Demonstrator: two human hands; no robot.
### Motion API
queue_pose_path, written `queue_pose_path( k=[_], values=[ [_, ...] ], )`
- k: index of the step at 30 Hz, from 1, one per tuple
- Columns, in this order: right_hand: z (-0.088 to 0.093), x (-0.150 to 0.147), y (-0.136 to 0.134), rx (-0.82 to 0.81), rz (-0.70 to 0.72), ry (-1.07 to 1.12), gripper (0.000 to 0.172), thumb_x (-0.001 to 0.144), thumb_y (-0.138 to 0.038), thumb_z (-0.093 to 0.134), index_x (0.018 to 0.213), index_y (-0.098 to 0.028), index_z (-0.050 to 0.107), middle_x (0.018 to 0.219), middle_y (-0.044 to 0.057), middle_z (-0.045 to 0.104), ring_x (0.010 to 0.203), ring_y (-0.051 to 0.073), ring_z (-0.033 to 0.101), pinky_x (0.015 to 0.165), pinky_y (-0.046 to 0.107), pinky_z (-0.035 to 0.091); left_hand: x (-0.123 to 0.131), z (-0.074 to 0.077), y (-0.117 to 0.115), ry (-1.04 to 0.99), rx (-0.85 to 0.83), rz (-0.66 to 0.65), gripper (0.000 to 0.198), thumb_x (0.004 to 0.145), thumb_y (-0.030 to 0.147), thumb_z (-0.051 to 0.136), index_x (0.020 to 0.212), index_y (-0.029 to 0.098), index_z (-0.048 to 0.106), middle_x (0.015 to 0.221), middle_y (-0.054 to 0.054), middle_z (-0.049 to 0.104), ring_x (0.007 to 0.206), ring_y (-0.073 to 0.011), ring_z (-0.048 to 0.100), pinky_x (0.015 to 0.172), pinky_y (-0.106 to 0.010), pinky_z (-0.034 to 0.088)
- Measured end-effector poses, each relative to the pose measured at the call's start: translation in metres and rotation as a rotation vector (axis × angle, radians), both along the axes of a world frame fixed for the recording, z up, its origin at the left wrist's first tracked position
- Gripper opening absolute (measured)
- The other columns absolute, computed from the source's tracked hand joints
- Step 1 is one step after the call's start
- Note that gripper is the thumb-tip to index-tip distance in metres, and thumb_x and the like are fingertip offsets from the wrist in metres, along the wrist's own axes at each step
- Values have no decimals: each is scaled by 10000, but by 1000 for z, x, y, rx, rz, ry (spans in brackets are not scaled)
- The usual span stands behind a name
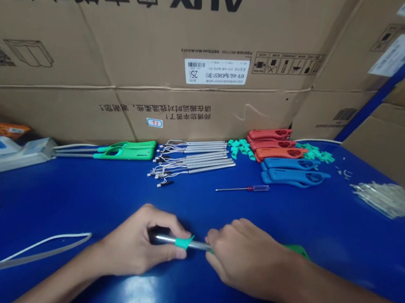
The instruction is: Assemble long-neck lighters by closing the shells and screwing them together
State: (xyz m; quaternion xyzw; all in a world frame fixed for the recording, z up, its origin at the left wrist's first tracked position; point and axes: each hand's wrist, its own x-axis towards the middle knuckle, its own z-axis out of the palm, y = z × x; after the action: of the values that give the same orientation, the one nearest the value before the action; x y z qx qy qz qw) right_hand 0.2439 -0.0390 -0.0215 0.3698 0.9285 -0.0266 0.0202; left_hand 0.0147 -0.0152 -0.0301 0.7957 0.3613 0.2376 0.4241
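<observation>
My left hand is closed in a pinch, thumb and fingertips on a small teal-green plastic collar with a pointed edge. The collar sits around a slim silver metal tube, which runs level between my hands; its left end lies within the curl of my left hand. My right hand is wrapped round the green handle of a long-necked lighter, at the tube's right end. Most of that green lighter handle is hidden; a part shows beyond my right wrist.
Behind my hands lie silver tubes with wires, a screwdriver, teal collars, red and blue lighter housings, and green lighters. Clear plastic pieces lie right, a power strip left. Cardboard walls the back.
</observation>
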Motion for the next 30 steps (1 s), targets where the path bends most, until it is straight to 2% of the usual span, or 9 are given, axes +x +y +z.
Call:
queue_pose_path(
  k=[5,7,9,13,16,19,23,30],
  values=[
    [0,-5,4,-6,-27,-24,158,895,-210,529,778,-172,629,650,43,668,571,194,603,498,319,175,1,4,-1,101,469,-137,129,849,206,678,978,203,692,809,-11,719,762,-156,649,750,-309,486],
    [-1,-7,6,10,-48,-21,160,901,-209,511,798,-170,628,667,46,677,567,196,608,494,314,196,0,4,-1,198,619,-133,128,895,185,606,1009,187,662,807,-23,699,761,-170,632,742,-331,476],
    [-2,-8,8,24,-64,15,159,908,-219,493,825,-168,619,700,49,683,590,204,620,505,308,253,-1,2,-3,266,695,-101,133,930,165,529,1015,166,632,823,-42,678,757,-179,618,703,-326,476],
    [1,-3,13,10,-69,174,158,899,-305,526,910,-166,600,869,69,675,826,238,640,674,324,417,-5,-4,1,265,704,-60,139,954,153,466,982,162,602,834,-52,648,743,-170,598,648,-290,478],
    [6,8,23,-41,-119,230,217,860,-341,586,984,-164,610,955,83,660,925,260,625,775,358,457,-13,-6,9,258,741,-1,113,944,159,491,965,163,602,820,-46,640,729,-165,596,644,-280,483],
    [8,19,34,-114,-169,279,329,857,-375,601,1114,-170,604,1046,93,664,976,270,628,800,368,476,-21,-6,17,262,774,71,83,927,162,521,938,165,603,825,-40,641,734,-161,607,646,-268,492],
    [7,26,41,-134,-242,302,392,866,-453,593,1144,-178,618,1099,110,676,985,294,643,801,388,492,-28,-8,22,257,776,104,53,912,178,551,913,175,604,824,-30,653,742,-158,624,658,-263,504],
    [4,25,38,-109,-109,328,399,932,-401,537,1235,-143,573,1124,128,670,990,284,653,809,393,512,-26,-8,20,286,850,107,54,914,195,561,902,175,609,826,-32,681,721,-161,626,660,-287,503]
  ],
)
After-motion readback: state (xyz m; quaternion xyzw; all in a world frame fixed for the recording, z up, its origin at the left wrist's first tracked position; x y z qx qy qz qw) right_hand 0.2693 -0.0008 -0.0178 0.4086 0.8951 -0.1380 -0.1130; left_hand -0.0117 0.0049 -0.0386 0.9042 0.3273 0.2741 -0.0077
